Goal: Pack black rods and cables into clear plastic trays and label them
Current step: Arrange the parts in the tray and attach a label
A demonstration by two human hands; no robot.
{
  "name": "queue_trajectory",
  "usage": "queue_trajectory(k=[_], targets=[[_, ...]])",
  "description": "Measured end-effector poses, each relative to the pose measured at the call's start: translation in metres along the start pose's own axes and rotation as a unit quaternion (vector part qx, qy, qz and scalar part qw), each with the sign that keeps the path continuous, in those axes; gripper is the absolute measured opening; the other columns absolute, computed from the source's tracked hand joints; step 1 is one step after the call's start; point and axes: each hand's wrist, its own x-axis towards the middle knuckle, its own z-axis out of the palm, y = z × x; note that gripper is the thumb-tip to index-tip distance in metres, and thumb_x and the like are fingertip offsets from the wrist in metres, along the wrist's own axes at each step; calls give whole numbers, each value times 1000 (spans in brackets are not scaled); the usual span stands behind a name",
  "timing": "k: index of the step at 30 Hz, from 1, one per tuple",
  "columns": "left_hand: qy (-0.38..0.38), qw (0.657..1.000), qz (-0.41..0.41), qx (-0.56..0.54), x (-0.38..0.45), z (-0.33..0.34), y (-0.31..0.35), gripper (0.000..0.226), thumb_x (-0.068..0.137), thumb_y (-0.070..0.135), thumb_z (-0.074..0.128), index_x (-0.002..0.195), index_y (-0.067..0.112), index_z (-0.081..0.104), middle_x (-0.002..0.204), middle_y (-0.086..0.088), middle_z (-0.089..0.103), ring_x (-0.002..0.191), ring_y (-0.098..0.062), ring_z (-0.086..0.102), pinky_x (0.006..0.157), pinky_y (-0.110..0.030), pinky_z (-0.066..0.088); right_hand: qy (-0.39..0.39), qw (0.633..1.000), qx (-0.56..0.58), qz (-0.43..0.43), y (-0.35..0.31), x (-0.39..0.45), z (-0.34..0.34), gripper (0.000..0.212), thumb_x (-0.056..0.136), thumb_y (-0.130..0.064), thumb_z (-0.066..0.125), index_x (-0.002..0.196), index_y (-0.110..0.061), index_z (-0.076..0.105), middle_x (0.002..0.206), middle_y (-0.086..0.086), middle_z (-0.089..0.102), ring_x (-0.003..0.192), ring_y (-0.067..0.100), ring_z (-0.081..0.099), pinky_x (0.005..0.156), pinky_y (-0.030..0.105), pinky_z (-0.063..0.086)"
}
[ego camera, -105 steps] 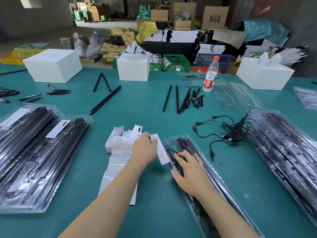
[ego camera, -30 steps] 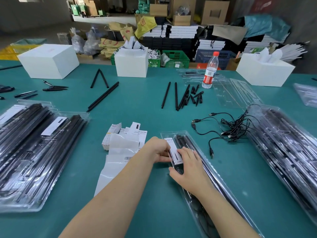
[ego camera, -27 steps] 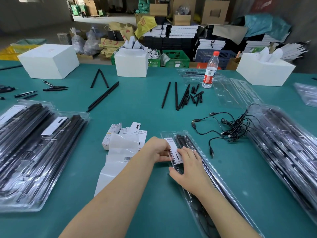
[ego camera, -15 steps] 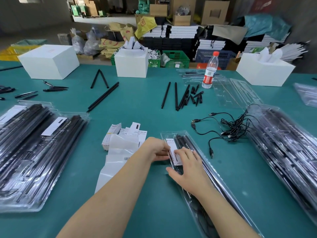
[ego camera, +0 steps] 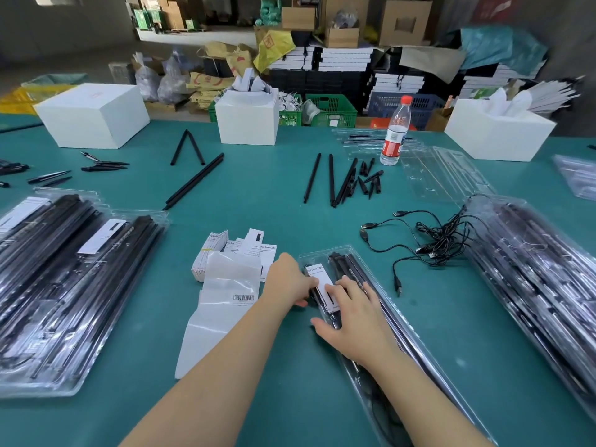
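Two bare forearms reach forward, hands meeting side by side.

The left hand (ego camera: 288,279) lies knuckles up, its forearm running in from the lower left on a long diagonal; its fingers point right and curl downward at the tips, the thumb tucked low toward the right hand. How far those fingers close cannot be told, since the back of the hand hides them. The right hand (ego camera: 351,309) lies palm down just beside it, its forearm coming in from the lower right. Its fingers (ego camera: 335,287) are straight and slightly spread, pointing up and left, pressing flat; the thumb stretches out to the left.
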Motion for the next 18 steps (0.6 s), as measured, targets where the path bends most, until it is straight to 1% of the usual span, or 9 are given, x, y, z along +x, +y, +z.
queue_trajectory(k=[1, 2, 3, 5, 8, 10, 12, 16, 18], targets=[[-5, 1000, 0, -21, 1, 0, -3, 16, 91, 12, 67, 90, 9, 52, 79, -17, 69, 66, -36, 73, 63, -43, 63, -2, 1000, 5, 1, 0, 0, 0, 66, 84, -62, 53, 137, -23, 50, 136, -9, 44, 141, 11, 30, 122, 37, 5], [-5, 999, -7, -47, 1, 0, -6, 8, 95, 11, 60, 89, 7, 56, 74, -15, 67, 68, -35, 73, 68, -47, 63, -1, 1000, 13, 2, 0, 0, 0, 63, 85, -60, 53, 136, -23, 50, 135, -9, 44, 140, 11, 31, 122, 38, 5], [-2, 997, -14, -74, 2, 1, -10, 9, 98, 8, 54, 91, 7, 59, 71, -14, 65, 64, -33, 71, 69, -49, 63, 1, 1000, 24, 5, 0, 1, 0, 60, 85, -58, 54, 135, -23, 50, 133, -10, 45, 139, 10, 32, 122, 38, 6], [-20, 993, -23, -116, 1, -1, -17, 14, 94, -3, 52, 96, 9, 59, 70, -14, 63, 56, -25, 66, 66, -46, 63, 8, 999, 41, 9, 0, 1, -1, 54, 87, -52, 54, 133, -23, 52, 130, -10, 46, 137, 10, 35, 122, 38, 8], [-72, 990, -24, -121, -4, -3, -23, 34, 82, -15, 59, 102, 12, 54, 71, -18, 65, 54, -24, 64, 63, -42, 63, 11, 999, 42, 12, 0, 2, -1, 50, 89, -48, 54, 132, -24, 52, 130, -10, 47, 135, 10, 36, 122, 37, 9], [-87, 989, -22, -121, -6, -3, -25, 37, 82, -15, 57, 104, 15, 52, 70, -16, 66, 55, -22, 65, 58, -37, 61, 7, 999, 36, 12, 0, 2, -1, 50, 89, -48, 54, 133, -24, 52, 131, -10, 47, 137, 9, 34, 122, 37, 9], [-91, 986, -28, -136, -6, -3, -26, 34, 86, -12, 54, 107, 16, 51, 68, -12, 66, 55, -18, 66, 51, -31, 58, 6, 999, 36, 11, 0, 1, -1, 50, 89, -48, 54, 133, -24, 52, 130, -10, 47, 136, 9, 35, 122, 37, 10], [-96, 983, -28, -152, -4, -2, -28, 30, 88, -7, 63, 103, 17, 52, 57, -4, 65, 49, -13, 64, 46, -27, 55, 7, 999, 38, 12, -1, 1, -2, 50, 90, -48, 52, 134, -24, 51, 129, -11, 47, 135, 9, 35, 122, 36, 9], [-82, 985, -30, -150, -4, 0, -28, 32, 87, -7, 65, 103, 17, 52, 57, -4, 65, 46, -13, 63, 44, -26, 53, 5, 999, 39, 10, -1, 1, -2, 49, 91, -48, 51, 134, -24, 51, 128, -12, 47, 136, 8, 34, 122, 36, 9]])
